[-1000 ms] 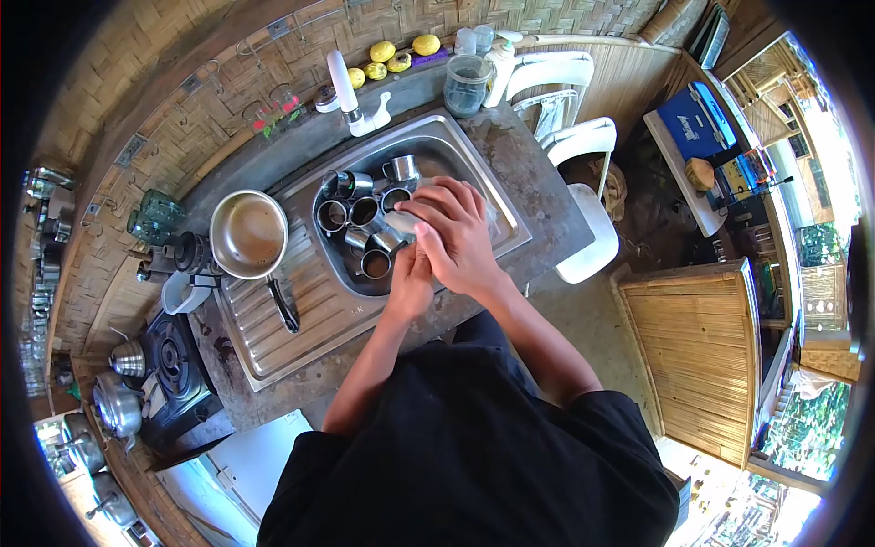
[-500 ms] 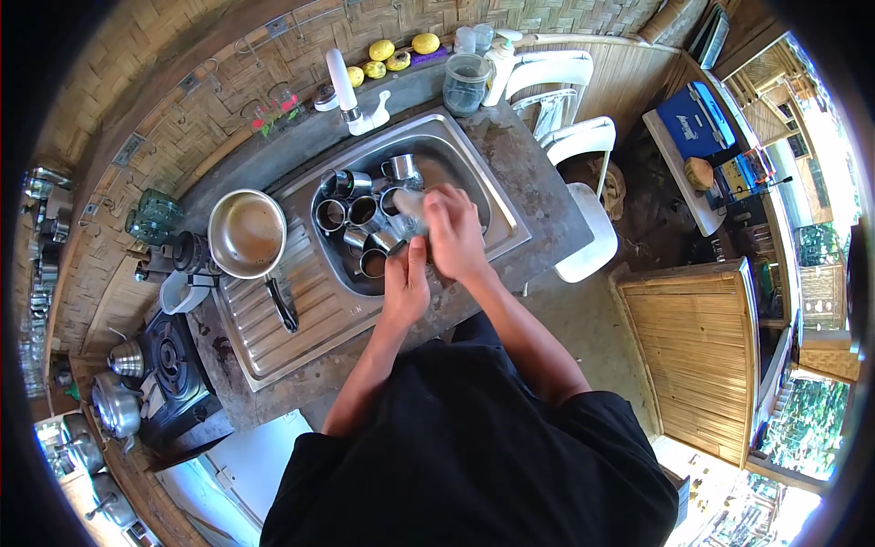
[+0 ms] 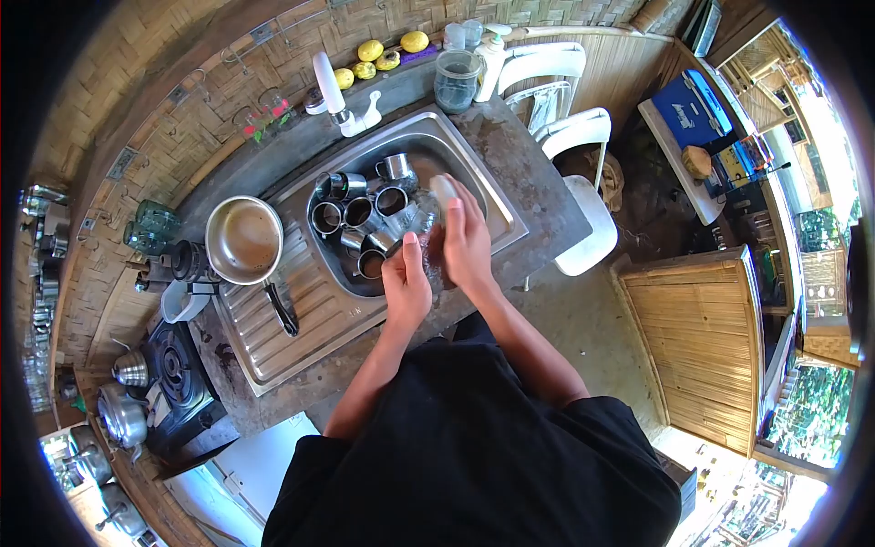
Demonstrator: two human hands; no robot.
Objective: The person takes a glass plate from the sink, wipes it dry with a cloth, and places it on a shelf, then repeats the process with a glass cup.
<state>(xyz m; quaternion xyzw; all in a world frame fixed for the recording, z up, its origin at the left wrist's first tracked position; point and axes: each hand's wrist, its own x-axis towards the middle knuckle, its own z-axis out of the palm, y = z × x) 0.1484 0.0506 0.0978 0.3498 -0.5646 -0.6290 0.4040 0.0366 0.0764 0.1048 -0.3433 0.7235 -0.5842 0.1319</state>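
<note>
Over the near side of the steel sink basin (image 3: 456, 153), my two hands are close together. My left hand (image 3: 406, 284) is closed with its thumb up; what it grips, perhaps something clear and glassy between the hands, I cannot make out. My right hand (image 3: 468, 244) is beside it, fingers curled around a pale whitish thing (image 3: 442, 190), blurred and partly hidden. Several metal mugs fill the basin to the left of my hands, among them an upright mug (image 3: 359, 211) and another mug (image 3: 395, 167) at the back.
A steel pan (image 3: 244, 239) with a black handle rests on the ridged drainboard (image 3: 264, 351). Behind the sink stand a white faucet (image 3: 330, 84), yellow fruits (image 3: 368, 50), a glass jar (image 3: 457, 82) and a pump bottle (image 3: 490, 64). White chairs (image 3: 583, 228) are at right, a stove (image 3: 173, 365) at left.
My right hand has swung slightly toward me and to the right, opening a small gap from my left hand. The pale thing moved with it. The view has shifted slightly.
</note>
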